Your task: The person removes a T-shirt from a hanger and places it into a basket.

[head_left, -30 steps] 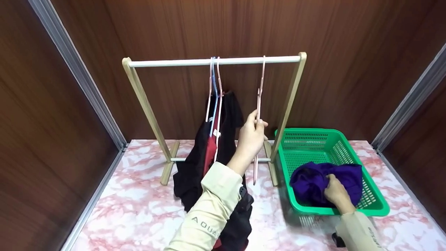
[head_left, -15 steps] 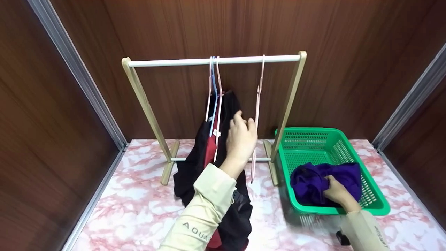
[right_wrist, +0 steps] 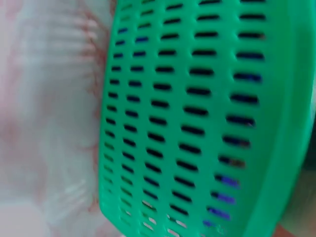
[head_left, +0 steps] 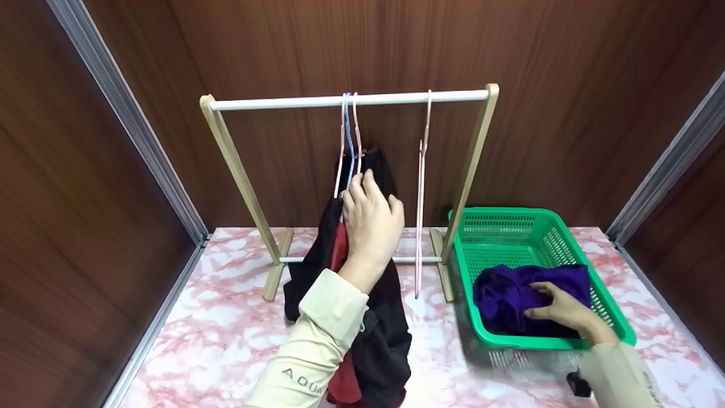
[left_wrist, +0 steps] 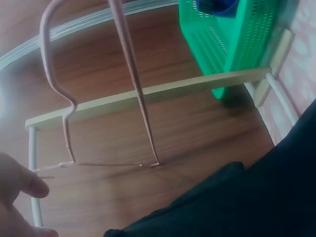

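In the head view my left hand is in front of the clothes on the rack, fingers spread and bent a little; whether they touch a hanger is hidden. Black garments and a red one hang there on pink hangers and a blue hanger. To their right, a bare pink hanger hangs apart. My right hand is over a purple garment bunched in the green basket, thumb and fingers parted. The left wrist view shows the left thumb near the rack's rod.
The wooden rack, with a white rod and slanted legs, stands on a pink-marbled tabletop. The basket's pierced wall fills much of the right wrist view. Brown panels close off the back and sides.
My left hand has let go of the bare pink hanger and moved left to the hung clothes. My right hand's grip on the purple garment has loosened, and its fingers have parted.
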Motion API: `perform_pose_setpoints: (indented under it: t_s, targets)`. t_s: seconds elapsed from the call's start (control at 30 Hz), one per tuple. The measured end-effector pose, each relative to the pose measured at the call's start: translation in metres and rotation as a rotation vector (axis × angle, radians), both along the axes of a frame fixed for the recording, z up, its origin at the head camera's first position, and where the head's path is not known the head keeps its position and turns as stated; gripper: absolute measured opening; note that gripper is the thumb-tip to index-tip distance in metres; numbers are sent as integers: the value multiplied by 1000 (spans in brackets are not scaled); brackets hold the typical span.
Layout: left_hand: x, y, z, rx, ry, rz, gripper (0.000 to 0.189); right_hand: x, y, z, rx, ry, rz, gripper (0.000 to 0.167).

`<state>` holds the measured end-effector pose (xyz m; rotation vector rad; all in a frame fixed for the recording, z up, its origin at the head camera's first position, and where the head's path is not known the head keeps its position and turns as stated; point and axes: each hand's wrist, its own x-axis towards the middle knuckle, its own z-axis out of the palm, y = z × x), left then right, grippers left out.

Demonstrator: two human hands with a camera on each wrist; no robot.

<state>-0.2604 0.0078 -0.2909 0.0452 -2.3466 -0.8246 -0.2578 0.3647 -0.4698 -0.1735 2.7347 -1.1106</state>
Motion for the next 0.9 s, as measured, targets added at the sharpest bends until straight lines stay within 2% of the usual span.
perform_pose_setpoints:
  t_s: [0.1,0.23,0.33,0.4,0.47,0.53,0.63,0.77,0.9]
  targets:
    - [-1,-2,-3,-1,-1,2,52,1,9,4,-27,50,-2,70]
    - [-1,-2,-6,26,-1,-17,54,2,20,8,-118,228,-104,51]
    - [0,-3,-7,42,-27,-38,56,3,29,9,-146,377,-229,40]
    - [1,-3,-6,58,-59,-56,57,6,33,11,-94,444,-333,37]
    - [1,-5,-6,84,-88,-69,58,8,35,10,-4,471,-466,33]
    - [1,-7,-5,121,-117,-82,58,11,37,10,64,441,-566,34]
    - [1,-10,-4,194,-146,-108,58,16,42,8,104,316,-658,42]
    - [-1,-15,0,310,-212,-148,59,21,49,3,101,183,-693,50]
    - [-4,-19,3,426,-267,-192,56,23,51,-2,82,151,-703,50]
